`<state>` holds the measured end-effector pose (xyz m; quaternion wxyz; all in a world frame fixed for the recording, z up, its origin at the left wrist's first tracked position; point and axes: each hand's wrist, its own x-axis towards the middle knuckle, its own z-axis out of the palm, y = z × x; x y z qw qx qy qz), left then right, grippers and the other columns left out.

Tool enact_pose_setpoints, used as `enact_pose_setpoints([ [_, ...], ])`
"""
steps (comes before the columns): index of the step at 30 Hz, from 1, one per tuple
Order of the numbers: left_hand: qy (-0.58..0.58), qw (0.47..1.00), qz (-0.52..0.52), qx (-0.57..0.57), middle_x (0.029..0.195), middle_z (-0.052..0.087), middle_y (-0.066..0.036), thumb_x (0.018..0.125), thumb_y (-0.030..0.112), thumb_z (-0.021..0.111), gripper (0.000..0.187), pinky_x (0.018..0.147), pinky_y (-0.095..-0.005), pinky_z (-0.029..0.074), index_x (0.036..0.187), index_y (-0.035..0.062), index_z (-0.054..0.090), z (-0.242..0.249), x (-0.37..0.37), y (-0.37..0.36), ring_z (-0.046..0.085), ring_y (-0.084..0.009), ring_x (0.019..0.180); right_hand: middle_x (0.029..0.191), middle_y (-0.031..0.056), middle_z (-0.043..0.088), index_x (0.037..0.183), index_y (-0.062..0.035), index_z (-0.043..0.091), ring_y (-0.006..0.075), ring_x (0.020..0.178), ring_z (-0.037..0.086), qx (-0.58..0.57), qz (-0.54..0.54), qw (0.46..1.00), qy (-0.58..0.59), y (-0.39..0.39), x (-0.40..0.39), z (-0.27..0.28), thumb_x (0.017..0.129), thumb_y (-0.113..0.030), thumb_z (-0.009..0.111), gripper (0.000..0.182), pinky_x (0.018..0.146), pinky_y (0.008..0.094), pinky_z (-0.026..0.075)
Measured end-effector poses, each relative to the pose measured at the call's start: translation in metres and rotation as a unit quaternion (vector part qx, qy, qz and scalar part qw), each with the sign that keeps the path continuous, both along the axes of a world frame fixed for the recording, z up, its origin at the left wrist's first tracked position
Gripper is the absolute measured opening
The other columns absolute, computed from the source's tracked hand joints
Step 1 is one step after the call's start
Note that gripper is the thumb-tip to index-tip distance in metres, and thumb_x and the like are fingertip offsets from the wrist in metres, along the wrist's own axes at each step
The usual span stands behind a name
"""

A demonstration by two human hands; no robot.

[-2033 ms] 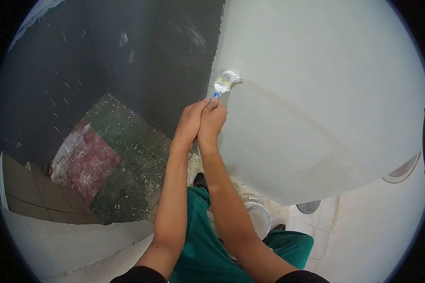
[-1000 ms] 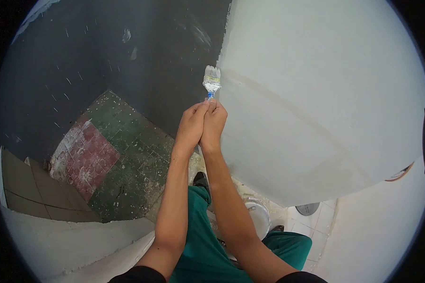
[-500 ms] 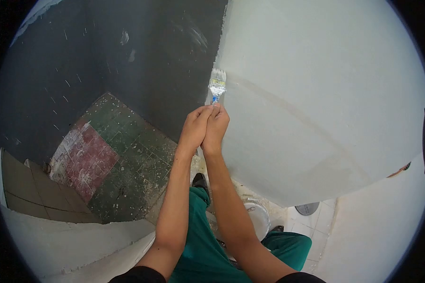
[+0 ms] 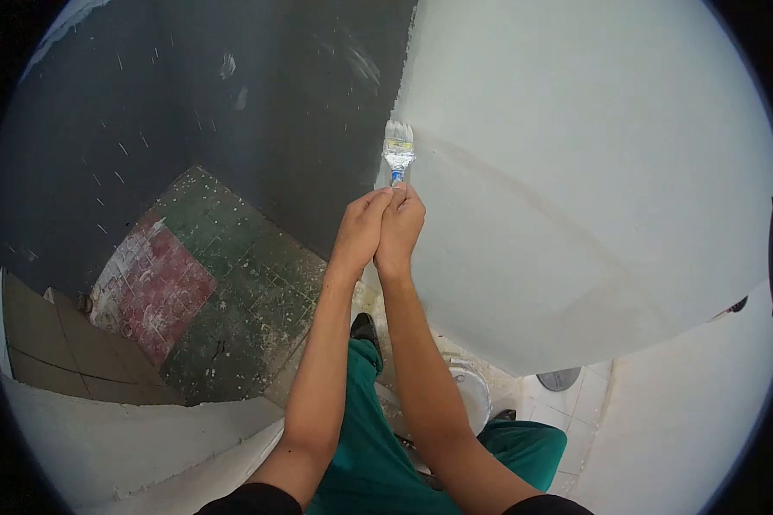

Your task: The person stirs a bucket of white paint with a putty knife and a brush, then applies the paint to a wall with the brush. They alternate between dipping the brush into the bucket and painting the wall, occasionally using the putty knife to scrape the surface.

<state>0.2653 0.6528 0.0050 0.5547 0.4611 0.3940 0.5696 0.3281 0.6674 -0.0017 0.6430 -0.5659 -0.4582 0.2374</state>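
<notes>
A paintbrush (image 4: pixel 398 150) with white-coated bristles and a blue band on its handle points upward, at the left edge of a white wall (image 4: pixel 558 154). My left hand (image 4: pixel 360 225) and my right hand (image 4: pixel 400 225) are pressed together, both closed around the lower handle, which the fingers mostly hide. The bristles lie by the border where white meets the dark grey wall (image 4: pixel 275 112); whether they touch the surface is hard to tell. White paint covers much of the brush's metal collar.
Below my right forearm stands a white bucket (image 4: pixel 472 395), partly hidden. A round grey lid-like disc (image 4: pixel 559 378) lies on white tiles. Paint-spattered green and red floor tiles (image 4: pixel 167 287) are at lower left, beside a low wall edge (image 4: pixel 146 429).
Both hands and the paintbrush have shifted slightly to the right and a little upward along the wall's border. The grip looks the same.
</notes>
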Motion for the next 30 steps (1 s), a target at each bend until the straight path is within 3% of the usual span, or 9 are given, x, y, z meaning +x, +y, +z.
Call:
enact_pose_setpoints([
  [5, 0.004, 0.999, -0.016, -0.034, 0.100, 0.068, -0.009, 0.097, 0.033, 0.052, 0.043, 0.084, -0.0280, 0.046, 0.111, -0.0058, 0.065, -0.008, -0.007, -0.013, 0.061, -0.0138, 0.093, 0.070, 0.0251, 0.059, 0.079, 0.0066, 0.054, 0.0378, 0.065, 0.056, -0.043, -0.029, 0.998, -0.035, -0.014, -0.004, -0.009, 0.098, -0.016, 0.043, 0.032, 0.064, 0.0463, 0.042],
  [9, -0.103, 0.988, -0.068, -0.090, 0.102, 0.068, -0.007, 0.098, 0.031, 0.051, 0.040, 0.084, -0.0270, 0.045, 0.110, -0.0045, 0.066, -0.050, 0.001, -0.016, 0.060, -0.0132, 0.094, 0.066, 0.0247, 0.057, 0.076, 0.0061, 0.052, 0.0384, 0.062, 0.057, -0.046, -0.093, 0.977, -0.185, -0.025, 0.005, -0.029, 0.099, -0.013, 0.043, 0.031, 0.063, 0.0459, 0.043],
  [12, -0.168, 0.977, -0.092, -0.093, 0.107, 0.067, -0.007, 0.100, 0.029, 0.050, 0.038, 0.087, -0.0260, 0.043, 0.112, -0.0033, 0.066, -0.058, 0.009, -0.024, 0.058, -0.0128, 0.099, 0.071, 0.0288, 0.059, 0.085, 0.0076, 0.054, 0.0465, 0.071, 0.059, -0.072, -0.044, 0.976, -0.202, -0.045, 0.012, -0.014, 0.098, -0.011, 0.043, 0.025, 0.066, 0.0498, 0.044],
  [15, -0.213, 0.968, -0.120, -0.051, 0.121, 0.062, -0.009, 0.101, 0.028, 0.048, 0.040, 0.097, -0.0257, 0.040, 0.124, -0.0033, 0.060, -0.055, 0.010, -0.033, 0.055, -0.0143, 0.112, 0.077, 0.0268, 0.059, 0.091, 0.0075, 0.053, 0.0430, 0.074, 0.059, -0.014, -0.051, 0.952, -0.302, -0.051, 0.016, -0.012, 0.098, -0.010, 0.044, 0.021, 0.066, 0.0476, 0.044],
  [18, -0.247, 0.961, -0.126, -0.003, 0.137, 0.053, -0.012, 0.102, 0.028, 0.047, 0.047, 0.108, -0.0269, 0.034, 0.137, -0.0037, 0.049, -0.039, 0.016, -0.034, 0.047, -0.0168, 0.127, 0.082, 0.0236, 0.058, 0.092, 0.0072, 0.052, 0.0377, 0.078, 0.059, 0.019, -0.044, 0.956, -0.290, -0.049, 0.016, -0.003, 0.099, -0.010, 0.044, 0.021, 0.067, 0.0453, 0.044],
  [20, -0.240, 0.962, -0.128, 0.020, 0.146, 0.045, -0.013, 0.102, 0.028, 0.047, 0.052, 0.113, -0.0283, 0.029, 0.144, -0.0035, 0.041, -0.031, 0.020, -0.033, 0.041, -0.0186, 0.135, 0.090, 0.0239, 0.059, 0.102, 0.0053, 0.051, 0.0391, 0.082, 0.061, -0.025, 0.007, 0.976, -0.215, -0.042, 0.023, 0.001, 0.096, -0.011, 0.046, 0.018, 0.068, 0.0469, 0.047],
  [21, -0.245, 0.960, -0.130, 0.027, 0.146, 0.044, -0.013, 0.102, 0.028, 0.046, 0.053, 0.114, -0.0287, 0.028, 0.144, -0.0035, 0.040, -0.031, 0.021, -0.031, 0.040, -0.0189, 0.136, 0.094, 0.0240, 0.059, 0.107, 0.0043, 0.051, 0.0399, 0.084, 0.062, -0.047, 0.031, 0.983, -0.176, -0.039, 0.025, 0.003, 0.095, -0.011, 0.048, 0.020, 0.068, 0.0476, 0.048],
  [27, -0.240, 0.960, -0.144, 0.030, 0.148, 0.041, -0.014, 0.103, 0.028, 0.044, 0.053, 0.114, -0.0296, 0.027, 0.145, -0.0035, 0.038, -0.039, 0.027, -0.020, 0.038, -0.0200, 0.137, 0.094, 0.0238, 0.060, 0.112, 0.0048, 0.048, 0.0412, 0.082, 0.064, -0.021, -0.021, 0.931, -0.363, -0.028, 0.031, -0.005, 0.092, -0.013, 0.051, 0.027, 0.065, 0.0476, 0.050],
  [30, -0.245, 0.959, -0.141, -0.007, 0.145, 0.044, -0.013, 0.103, 0.028, 0.043, 0.052, 0.113, -0.0296, 0.029, 0.144, -0.0032, 0.039, -0.049, 0.025, -0.023, 0.041, -0.0196, 0.134, 0.094, 0.0236, 0.060, 0.110, 0.0036, 0.048, 0.0425, 0.084, 0.065, -0.097, -0.022, 0.918, -0.384, -0.022, 0.033, -0.029, 0.091, -0.012, 0.052, 0.025, 0.067, 0.0489, 0.051],
])
